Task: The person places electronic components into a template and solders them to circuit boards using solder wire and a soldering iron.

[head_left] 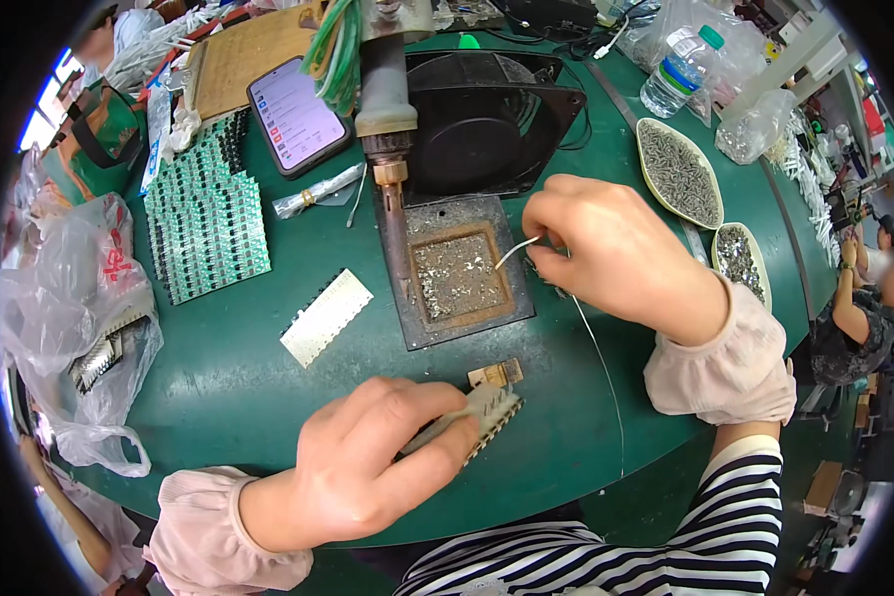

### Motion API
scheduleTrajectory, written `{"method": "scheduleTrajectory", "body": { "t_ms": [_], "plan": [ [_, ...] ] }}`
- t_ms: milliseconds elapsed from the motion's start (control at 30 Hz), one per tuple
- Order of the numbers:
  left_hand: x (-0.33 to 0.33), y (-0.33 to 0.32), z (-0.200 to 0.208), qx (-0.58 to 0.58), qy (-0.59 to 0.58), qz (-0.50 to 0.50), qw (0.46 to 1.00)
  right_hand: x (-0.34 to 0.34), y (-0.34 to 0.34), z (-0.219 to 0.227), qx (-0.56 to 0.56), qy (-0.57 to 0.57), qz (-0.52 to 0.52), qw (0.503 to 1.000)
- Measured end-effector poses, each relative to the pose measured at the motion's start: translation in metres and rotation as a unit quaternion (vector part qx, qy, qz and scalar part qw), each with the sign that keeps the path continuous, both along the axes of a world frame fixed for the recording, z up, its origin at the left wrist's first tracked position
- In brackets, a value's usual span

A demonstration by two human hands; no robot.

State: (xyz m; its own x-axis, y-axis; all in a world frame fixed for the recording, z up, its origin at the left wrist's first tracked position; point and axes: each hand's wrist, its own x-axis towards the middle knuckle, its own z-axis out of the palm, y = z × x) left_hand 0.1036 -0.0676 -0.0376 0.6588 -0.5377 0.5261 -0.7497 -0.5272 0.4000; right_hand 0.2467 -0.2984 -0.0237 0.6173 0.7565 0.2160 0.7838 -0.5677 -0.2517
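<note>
My left hand (363,462) is closed around a small pale circuit board panel (492,409) with a notched edge, held low over the near side of the bench. Just beyond its edge lies a small brownish piece (497,373). My right hand (616,248) pinches a thin solder wire (516,250); its short end points left over a square metal tray (502,323), and its long tail trails down the bench. The soldering iron (385,119) hangs upright, its tip (404,283) at the tray's left side. Solder crumbs fill the tray. Neither hand touches the iron.
Left of the tray lies a white board panel (326,316); farther left are green boards (209,223) and a plastic bag (74,288). A phone (296,114) and black fan (487,124) stand behind. At right are two dishes of small metal parts (677,171) (740,260) and a bottle (680,74).
</note>
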Motion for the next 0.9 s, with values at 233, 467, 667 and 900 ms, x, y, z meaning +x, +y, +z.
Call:
{"method": "scheduleTrajectory", "body": {
  "t_ms": [233,467,667,900],
  "plan": [
    [0.006,-0.001,-0.012,-0.007,-0.063,0.017,0.998,-0.034,0.010,0.036,0.108,0.173,0.033,0.978],
    [0.005,0.000,-0.010,-0.003,-0.151,0.016,0.988,-0.035,0.008,0.028,0.169,0.269,0.090,0.944],
    [0.008,0.000,-0.010,-0.032,-0.138,0.003,0.990,-0.037,0.013,0.022,0.160,0.397,0.119,0.896],
    [0.007,-0.001,-0.009,-0.043,-0.129,0.004,0.991,-0.040,0.013,0.022,0.120,0.356,0.138,0.916]
  ]
}}
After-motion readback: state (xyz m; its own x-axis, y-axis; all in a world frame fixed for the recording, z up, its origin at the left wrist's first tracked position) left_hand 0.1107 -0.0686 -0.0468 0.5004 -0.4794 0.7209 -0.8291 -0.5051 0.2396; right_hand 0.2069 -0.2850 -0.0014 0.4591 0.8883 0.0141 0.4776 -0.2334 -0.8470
